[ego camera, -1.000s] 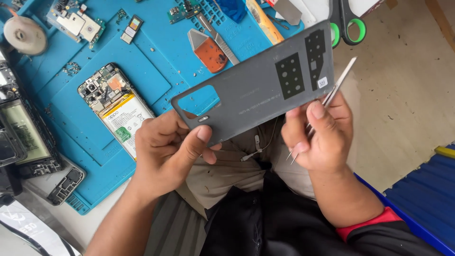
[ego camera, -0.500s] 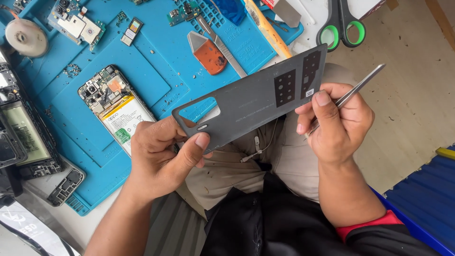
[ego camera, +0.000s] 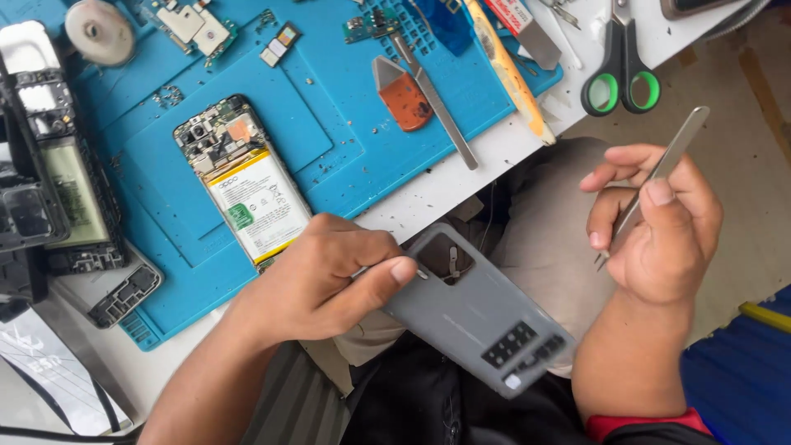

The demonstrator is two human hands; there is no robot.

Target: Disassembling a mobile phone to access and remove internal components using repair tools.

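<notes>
Much of the scene was cut off or covered. The left hand (ego camera: 317, 276) gripped the grey back cover (ego camera: 482, 309) of a phone by its camera-window end, so that corner lay under the thumb; the cover hung over the person's lap, off the desk, inner side up, with dark adhesive pads near its far end. The right hand (ego camera: 659, 227) was closed around metal tweezers (ego camera: 655, 177), whose tips were partly hidden behind the fingers. The frame's edge clipped the scissors (ego camera: 620, 74) with green-lined handles, a round metal part (ego camera: 99, 31) and dark phone frames (ego camera: 41, 189) at the left. The small parts at the top were too fine to identify.

The white desk (ego camera: 461, 177) carried a blue work mat (ego camera: 329, 124), speckled with debris. On the mat lay an opened phone (ego camera: 243, 181) with its battery exposed, an orange pry tool (ego camera: 404, 99) and a flat metal spudger (ego camera: 441, 107). Beyond the desk was a tan floor (ego camera: 741, 99).
</notes>
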